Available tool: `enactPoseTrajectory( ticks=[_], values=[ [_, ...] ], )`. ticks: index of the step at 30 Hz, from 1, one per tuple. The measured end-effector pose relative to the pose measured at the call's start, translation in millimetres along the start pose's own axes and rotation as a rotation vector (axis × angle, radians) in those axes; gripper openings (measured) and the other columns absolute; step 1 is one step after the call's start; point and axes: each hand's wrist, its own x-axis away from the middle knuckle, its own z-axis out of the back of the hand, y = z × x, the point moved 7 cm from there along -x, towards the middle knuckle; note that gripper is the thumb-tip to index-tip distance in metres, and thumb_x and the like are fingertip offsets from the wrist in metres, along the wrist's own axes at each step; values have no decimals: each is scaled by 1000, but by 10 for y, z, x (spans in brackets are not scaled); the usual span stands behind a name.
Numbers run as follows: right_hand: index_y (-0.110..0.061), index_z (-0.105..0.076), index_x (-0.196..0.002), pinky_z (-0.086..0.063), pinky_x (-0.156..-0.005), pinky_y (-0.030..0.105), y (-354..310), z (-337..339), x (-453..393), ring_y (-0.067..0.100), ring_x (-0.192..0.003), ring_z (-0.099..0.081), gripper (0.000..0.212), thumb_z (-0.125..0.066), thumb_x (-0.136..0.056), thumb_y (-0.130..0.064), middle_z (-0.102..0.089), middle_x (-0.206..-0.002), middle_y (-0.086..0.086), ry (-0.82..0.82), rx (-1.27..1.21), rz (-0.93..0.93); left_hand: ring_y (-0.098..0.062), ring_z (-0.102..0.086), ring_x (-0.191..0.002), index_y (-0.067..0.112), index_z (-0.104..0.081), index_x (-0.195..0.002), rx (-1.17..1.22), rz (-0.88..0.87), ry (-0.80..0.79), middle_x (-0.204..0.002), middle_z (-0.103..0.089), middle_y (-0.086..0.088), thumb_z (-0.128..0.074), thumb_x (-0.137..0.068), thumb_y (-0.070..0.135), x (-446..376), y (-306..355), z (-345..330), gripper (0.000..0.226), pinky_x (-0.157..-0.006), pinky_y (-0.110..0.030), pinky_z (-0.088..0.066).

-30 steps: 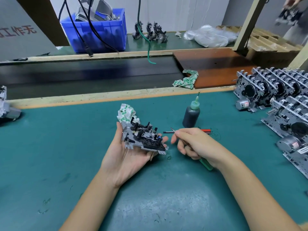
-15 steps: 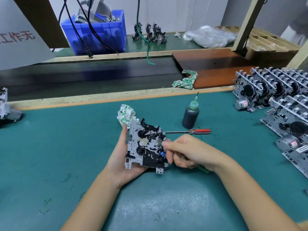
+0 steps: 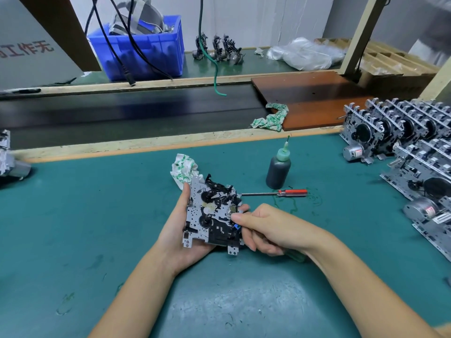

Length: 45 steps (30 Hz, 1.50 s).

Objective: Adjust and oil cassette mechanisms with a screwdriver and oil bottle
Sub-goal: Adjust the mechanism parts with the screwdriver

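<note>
Desk: a teal mat (image 3: pixel 73 215) scuffed with pale marks, edged along the far side by a light wooden strip.
Conveyor: a dark belt (image 3: pixel 122 115) runs behind the desk, with a brown board (image 3: pixel 312 93) laid across its right end.
Far bench: a blue crate (image 3: pixel 151 54) with black cables hanging in front of it, and a clear plastic bag (image 3: pixel 305 54).
Stacked units: rows of grey cassette mechanisms (image 3: pixel 402 132) stand on edge at the desk's right side.
Cassette mechanism (image 3: pixel 212 213): a grey perforated metal plate with black plastic parts, tilted up toward the camera above the desk centre.
Left hand (image 3: pixel 180 235): cradles the mechanism from below and the left, thumb along the plate's left edge.
Right hand (image 3: pixel 266 228): fingers curled round a green-handled screwdriver (image 3: pixel 296 256), thumb tip against the mechanism's right side.
Oil bottle (image 3: pixel 278 172): dark, green nozzle, upright behind the mechanism.
Red-handled screwdriver (image 3: pixel 275 192): lying flat beside the bottle.
Rag (image 3: pixel 185 169): crumpled, white with green print, just behind the mechanism.
</note>
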Motion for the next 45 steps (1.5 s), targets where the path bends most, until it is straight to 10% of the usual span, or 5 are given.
enactPoseTrajectory(
  ticks=[20,26,30,34,45],
  values=[
    [-15,-39,-42,-38,-52,26,-13,39,20,16,-30,-30,67,-32,-100,-46,-33,-26,-3,-10,245,22,-29,-58,-118,7,-68,-114,-65,-32,4,-128,-59,-20,-33,-85,70,1,17,-2,78,-90,-38,-54],
    [-11,-53,-51,-39,-49,18,-62,314,76,6,-36,-50,60,-35,-100,-41,-39,-30,-3,279,-24,134,-40,-54,-121,4,-66,-117,5,-72,-66,-132,-54,-25,-33,-91,62,68,44,-66,72,-98,-57,-44],
    [-27,-67,-83,-43,-66,30,-79,661,262,9,-75,-60,39,-40,-94,-51,-66,-73,-7,714,750,92,-50,-45,-124,-2,-58,-125,-10,21,-163,-135,-46,-34,-31,-93,60,149,-5,-174,75,-103,-62,-35],
    [-25,-52,-131,-37,-92,27,-121,364,358,14,-113,-47,56,-68,-78,-36,-54,-119,-5,531,991,374,-47,-51,-119,-1,-56,-128,-157,180,-186,-136,-46,-32,-38,-89,61,209,-102,-190,75,-105,-60,-33],
    [-17,-65,-84,-36,-82,23,-10,258,573,15,-89,-56,59,-50,-72,-73,-60,-94,-7,509,1018,478,-30,-67,-101,2,-70,-111,-452,152,75,-116,-65,-22,-38,-67,78,429,150,-6,94,-80,-37,-57]
  ],
)
